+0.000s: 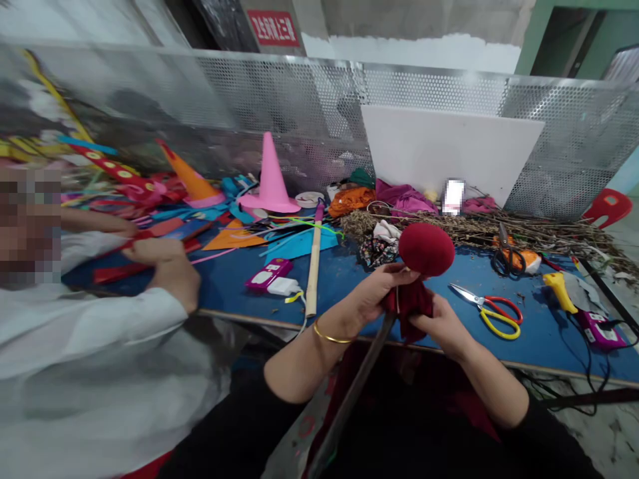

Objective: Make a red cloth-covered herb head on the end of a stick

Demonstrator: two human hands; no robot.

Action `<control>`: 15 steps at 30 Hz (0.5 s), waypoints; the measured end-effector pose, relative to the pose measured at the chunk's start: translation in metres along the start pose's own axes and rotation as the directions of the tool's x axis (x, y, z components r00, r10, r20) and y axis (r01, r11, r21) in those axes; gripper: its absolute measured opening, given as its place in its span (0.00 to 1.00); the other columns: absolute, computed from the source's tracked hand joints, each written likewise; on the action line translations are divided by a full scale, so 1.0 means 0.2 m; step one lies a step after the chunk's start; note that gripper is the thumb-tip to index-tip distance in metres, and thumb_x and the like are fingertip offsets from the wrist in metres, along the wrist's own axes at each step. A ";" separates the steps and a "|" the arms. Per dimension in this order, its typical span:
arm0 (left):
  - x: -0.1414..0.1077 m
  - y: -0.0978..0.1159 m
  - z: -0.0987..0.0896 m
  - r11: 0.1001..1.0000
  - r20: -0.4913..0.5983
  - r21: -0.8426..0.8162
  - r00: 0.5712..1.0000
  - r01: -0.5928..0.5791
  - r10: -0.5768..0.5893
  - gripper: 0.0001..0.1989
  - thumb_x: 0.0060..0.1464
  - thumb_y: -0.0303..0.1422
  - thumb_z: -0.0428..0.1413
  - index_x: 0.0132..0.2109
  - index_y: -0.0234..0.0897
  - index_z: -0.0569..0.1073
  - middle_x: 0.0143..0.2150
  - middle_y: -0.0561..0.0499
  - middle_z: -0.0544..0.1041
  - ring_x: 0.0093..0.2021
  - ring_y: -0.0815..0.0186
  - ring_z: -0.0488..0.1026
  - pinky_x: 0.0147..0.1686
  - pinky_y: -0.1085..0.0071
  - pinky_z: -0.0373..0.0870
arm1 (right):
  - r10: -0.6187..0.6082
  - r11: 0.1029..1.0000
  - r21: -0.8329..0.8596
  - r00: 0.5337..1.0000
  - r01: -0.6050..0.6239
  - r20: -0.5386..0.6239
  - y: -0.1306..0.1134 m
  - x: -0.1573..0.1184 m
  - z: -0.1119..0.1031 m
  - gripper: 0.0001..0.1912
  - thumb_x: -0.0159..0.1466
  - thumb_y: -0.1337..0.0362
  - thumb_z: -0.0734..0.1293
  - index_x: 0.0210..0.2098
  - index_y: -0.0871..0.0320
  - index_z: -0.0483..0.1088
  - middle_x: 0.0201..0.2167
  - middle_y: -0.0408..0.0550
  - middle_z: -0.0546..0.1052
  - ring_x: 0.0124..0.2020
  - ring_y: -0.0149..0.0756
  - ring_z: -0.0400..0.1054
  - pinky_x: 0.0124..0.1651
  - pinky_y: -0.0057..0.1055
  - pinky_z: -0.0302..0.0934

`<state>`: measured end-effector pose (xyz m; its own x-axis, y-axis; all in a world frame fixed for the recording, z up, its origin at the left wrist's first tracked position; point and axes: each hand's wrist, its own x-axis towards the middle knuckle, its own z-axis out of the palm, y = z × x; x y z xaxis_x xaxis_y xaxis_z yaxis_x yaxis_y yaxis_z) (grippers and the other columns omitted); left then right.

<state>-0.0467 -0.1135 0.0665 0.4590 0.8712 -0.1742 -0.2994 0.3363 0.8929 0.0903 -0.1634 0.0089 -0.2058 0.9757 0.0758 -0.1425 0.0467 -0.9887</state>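
A round dark red ball-shaped piece (426, 249) sits at the top, with gathered dark red cloth (412, 306) hanging just under it. My left hand (374, 293) is closed on this cloth from the left, its thumb and fingers near the base of the ball. From the right, my right hand (444, 326) pinches the cloth's lower side. A long grey-brown stick (354, 389) slants from the cloth down towards my lap. Scissors (492, 313) with one red and one yellow handle lie on the blue table (344, 303), to the right of my right hand.
At left sits another person in a white sleeve (164, 319). Behind my hands lie dry twigs (539, 229), cloth bundles and a lit phone (453, 196). A pink cone hat (269, 179), a bamboo stick (314, 266), purple devices (269, 274) and a yellow-handled tool (560, 293) also occupy the table.
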 end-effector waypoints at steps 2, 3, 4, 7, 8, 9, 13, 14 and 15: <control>0.00 0.03 -0.02 0.995 -0.008 -0.100 1.000 -0.009 0.009 0.16 0.38 0.30 0.66 0.38 0.29 0.77 0.36 0.43 0.82 0.39 0.55 0.79 0.41 0.65 0.75 | -0.062 0.997 -0.059 0.994 0.057 -0.089 0.04 -0.05 -0.04 0.16 0.56 0.64 0.66 0.44 0.58 0.68 0.35 0.46 0.76 0.36 0.37 0.71 0.41 0.33 0.67; 0.00 0.04 -0.03 0.990 -0.015 -0.137 1.000 -0.015 0.014 0.16 0.40 0.29 0.65 0.39 0.29 0.77 0.36 0.43 0.82 0.39 0.55 0.79 0.41 0.63 0.75 | -0.149 0.984 -0.128 0.972 0.126 -0.182 0.06 -0.08 -0.05 0.16 0.58 0.63 0.66 0.46 0.58 0.68 0.38 0.48 0.76 0.39 0.38 0.71 0.43 0.35 0.67; 0.00 0.05 -0.04 0.987 -0.027 -0.159 1.000 -0.021 0.017 0.15 0.41 0.28 0.64 0.40 0.30 0.77 0.37 0.42 0.82 0.39 0.55 0.79 0.41 0.62 0.76 | -0.271 0.950 -0.231 0.923 0.210 -0.274 0.06 -0.10 -0.06 0.17 0.60 0.61 0.66 0.48 0.58 0.67 0.42 0.51 0.75 0.43 0.39 0.71 0.45 0.36 0.66; 0.02 0.07 -0.04 0.987 -0.050 -0.156 0.998 -0.032 0.024 0.14 0.43 0.28 0.63 0.41 0.30 0.77 0.38 0.42 0.82 0.40 0.55 0.79 0.43 0.62 0.76 | -0.597 0.722 -0.585 0.761 0.370 -0.255 0.03 -0.13 -0.05 0.21 0.59 0.54 0.69 0.48 0.57 0.66 0.44 0.55 0.73 0.46 0.44 0.68 0.49 0.42 0.65; 0.02 0.06 -0.04 0.989 -0.047 -0.147 0.999 -0.033 0.026 0.14 0.43 0.28 0.63 0.40 0.30 0.77 0.38 0.43 0.82 0.41 0.55 0.79 0.44 0.62 0.75 | -0.629 0.647 -0.655 0.758 0.390 -0.170 0.01 -0.13 -0.03 0.23 0.57 0.52 0.71 0.47 0.57 0.67 0.43 0.55 0.73 0.46 0.45 0.68 0.49 0.42 0.65; 0.03 0.05 -0.03 0.990 -0.041 -0.140 0.999 -0.034 0.029 0.14 0.43 0.28 0.63 0.40 0.30 0.77 0.38 0.43 0.82 0.41 0.56 0.79 0.45 0.63 0.75 | -0.621 0.600 -0.696 0.779 0.395 -0.093 0.00 -0.12 -0.01 0.25 0.55 0.51 0.72 0.47 0.58 0.67 0.43 0.55 0.73 0.46 0.46 0.68 0.49 0.42 0.65; 0.07 0.01 -0.02 0.992 -0.022 -0.124 0.999 -0.034 0.032 0.12 0.43 0.30 0.63 0.38 0.30 0.77 0.35 0.44 0.82 0.40 0.56 0.79 0.43 0.64 0.75 | -0.468 0.738 -0.603 0.873 0.301 -0.136 0.01 -0.03 0.05 0.13 0.62 0.54 0.65 0.38 0.58 0.70 0.34 0.49 0.73 0.35 0.38 0.68 0.41 0.34 0.64; 0.08 0.00 -0.03 0.992 -0.013 -0.124 1.000 -0.025 0.024 0.12 0.42 0.31 0.63 0.37 0.30 0.78 0.34 0.44 0.82 0.39 0.56 0.79 0.41 0.65 0.75 | -0.414 0.826 -0.488 0.891 0.281 -0.188 0.03 -0.01 0.06 0.11 0.63 0.56 0.63 0.35 0.58 0.70 0.30 0.46 0.72 0.31 0.35 0.67 0.38 0.32 0.63; 0.09 -0.01 -0.04 0.992 -0.002 -0.126 1.000 -0.012 0.012 0.12 0.42 0.32 0.63 0.37 0.30 0.78 0.34 0.43 0.82 0.39 0.56 0.79 0.40 0.65 0.75 | -0.343 0.907 -0.333 0.912 0.259 -0.225 0.04 0.00 0.05 0.11 0.64 0.58 0.62 0.33 0.58 0.70 0.26 0.44 0.71 0.28 0.33 0.65 0.35 0.31 0.62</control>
<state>-0.0443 -0.0968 0.0582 0.4535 0.8759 -0.1647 -0.4082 0.3684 0.8353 0.0787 -0.1647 0.0032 0.0792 0.9220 0.3791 0.1402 0.3662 -0.9199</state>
